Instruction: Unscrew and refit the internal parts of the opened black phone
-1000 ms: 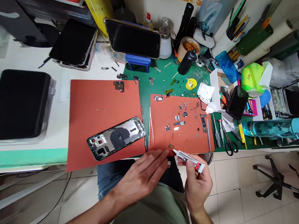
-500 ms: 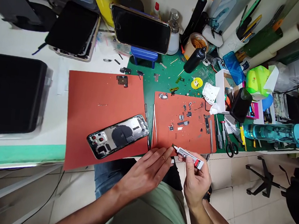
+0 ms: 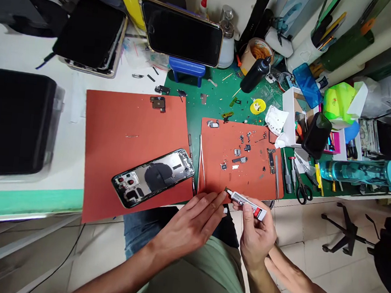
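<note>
A white, black and red glue tube (image 3: 250, 207) lies in my right hand (image 3: 258, 236), which is closed around it. Its thin nozzle points left, up against the fingertips of my left hand (image 3: 194, 219). The left fingers are pressed together at the front edge of the small red mat (image 3: 213, 180). A tiny dark piece shows at their tips; what they pinch is mostly hidden. A small white cap (image 3: 225, 210) shows just below those fingers. To the left, an opened phone housing (image 3: 153, 177) rests tilted on the larger red mat (image 3: 105, 157).
Several small phone parts (image 3: 240, 159) are scattered on the small mat. Tweezers (image 3: 277, 176), scissors (image 3: 303, 192) and a blue bottle (image 3: 354, 171) are at the right. A phone (image 3: 183, 33) stands on a blue stand (image 3: 187, 68). A bare limb (image 3: 296, 278) shows at lower right.
The view has shifted slightly, and the limb at lower right shows more. Both hands and the glue tube keep nearly the same pose.
</note>
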{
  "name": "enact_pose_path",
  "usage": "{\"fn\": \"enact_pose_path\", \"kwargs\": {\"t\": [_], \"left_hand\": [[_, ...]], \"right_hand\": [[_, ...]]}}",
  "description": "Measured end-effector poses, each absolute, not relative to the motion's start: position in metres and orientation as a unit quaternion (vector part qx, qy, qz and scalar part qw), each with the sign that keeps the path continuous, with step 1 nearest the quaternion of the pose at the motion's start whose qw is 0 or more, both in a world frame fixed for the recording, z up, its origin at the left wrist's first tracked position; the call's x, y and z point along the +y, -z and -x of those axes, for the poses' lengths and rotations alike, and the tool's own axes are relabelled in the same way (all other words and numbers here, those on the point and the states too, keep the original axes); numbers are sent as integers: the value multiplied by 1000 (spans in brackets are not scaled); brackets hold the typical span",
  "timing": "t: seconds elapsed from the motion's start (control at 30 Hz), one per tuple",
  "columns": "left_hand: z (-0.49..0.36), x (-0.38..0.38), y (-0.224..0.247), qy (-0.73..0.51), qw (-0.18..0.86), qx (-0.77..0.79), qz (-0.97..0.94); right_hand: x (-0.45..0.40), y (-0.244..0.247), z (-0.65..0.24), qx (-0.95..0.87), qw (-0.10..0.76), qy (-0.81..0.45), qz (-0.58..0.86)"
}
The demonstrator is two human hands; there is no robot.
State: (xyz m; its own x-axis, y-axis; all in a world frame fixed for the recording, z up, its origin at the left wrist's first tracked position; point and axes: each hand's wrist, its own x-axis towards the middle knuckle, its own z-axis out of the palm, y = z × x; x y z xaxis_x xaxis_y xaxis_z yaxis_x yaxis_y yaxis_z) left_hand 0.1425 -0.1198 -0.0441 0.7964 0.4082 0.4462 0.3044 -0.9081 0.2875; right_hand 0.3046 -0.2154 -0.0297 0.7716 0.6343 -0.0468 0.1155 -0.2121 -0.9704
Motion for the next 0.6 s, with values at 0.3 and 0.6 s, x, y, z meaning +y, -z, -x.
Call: {"fn": "enact_pose_path", "kwargs": {"t": [0.3,0.6], "left_hand": [[-142,-119,46,-256,136,190,-938],[-140,-121,46,-252,135,191,-939]], "right_hand": [[-210,22,-303,-266,548,-204,766],[-217,29,-304,-271,565,-225,746]]}}
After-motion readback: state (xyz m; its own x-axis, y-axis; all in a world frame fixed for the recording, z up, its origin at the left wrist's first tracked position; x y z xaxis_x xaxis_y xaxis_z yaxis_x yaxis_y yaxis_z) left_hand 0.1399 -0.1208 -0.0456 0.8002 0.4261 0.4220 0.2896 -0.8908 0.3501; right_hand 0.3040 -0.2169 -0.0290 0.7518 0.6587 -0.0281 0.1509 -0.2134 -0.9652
